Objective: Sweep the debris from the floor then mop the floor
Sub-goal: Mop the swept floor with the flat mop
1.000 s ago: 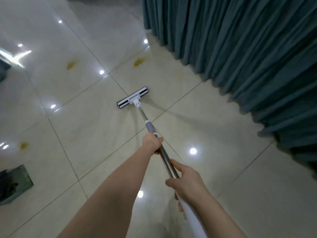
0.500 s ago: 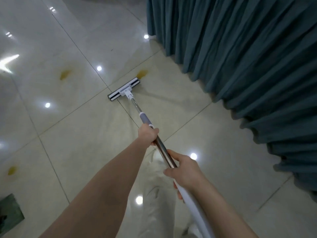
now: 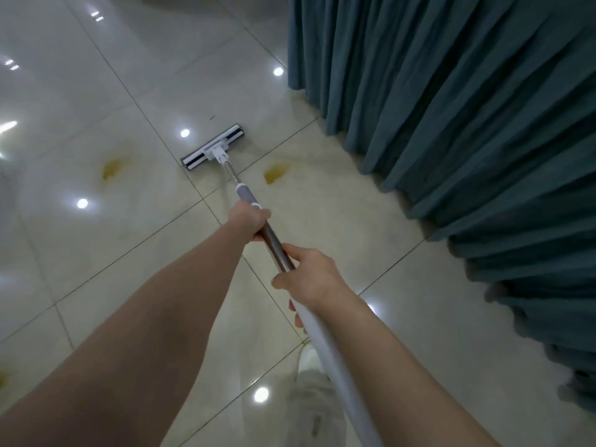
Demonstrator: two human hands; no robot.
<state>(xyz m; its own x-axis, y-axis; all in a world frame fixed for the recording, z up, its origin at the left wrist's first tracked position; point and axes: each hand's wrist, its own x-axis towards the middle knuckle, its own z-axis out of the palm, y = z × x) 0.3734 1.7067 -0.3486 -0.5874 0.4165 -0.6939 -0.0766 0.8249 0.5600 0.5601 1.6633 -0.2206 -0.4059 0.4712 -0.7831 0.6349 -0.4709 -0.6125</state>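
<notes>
1. Mop (image 3: 237, 179): the flat mop head (image 3: 213, 147) (white frame, dark strips) lies on the floor (image 3: 96, 253), set diagonally w/ its right end farther from the person. It sits just past a crossing of grout lines.
2. Pole (image 3: 274, 245) runs from the head back toward the person. It is thin metal near the head, then a grey sleeve, then bare shiny metal between the 2 hands, then a thick white section nearest the camera.
3. Left hand (image 3: 250, 221): arm stretched fwd, fingers (image 3: 259, 235) curled tight round the pole just below the grey sleeve. Firm grip, nothing else held.
4. Right hand (image 3: 311, 279): lower on the pole, where metal meets white. It is wrapped round it, thumb along the top, fingertips showing underneath. Also a closed grip on the pole only.
5. The 2 hands are near each other but apart, w/ a short bare stretch of metal between them.
6. Stains: one yellow stain (image 3: 113, 167) is to the left of the head and another yellow stain (image 3: 276, 173) is to its right. Neither touches the head. A third yellowish patch (image 3: 3, 379) sits at the far left edge, only partly in view.
7. Small dark speck (image 3: 212, 117) on the tile beyond the head; too small to tell what it is.
8. Floor is glossy pale tile w/ round light reflections (image 3: 184, 133).
9. Teal pleated curtain (image 3: 451, 124) hangs along the right side, its hem reaching the floor near the right stain.
10. Pale trouser leg (image 3: 309, 411), blurred, below the pole.
</notes>
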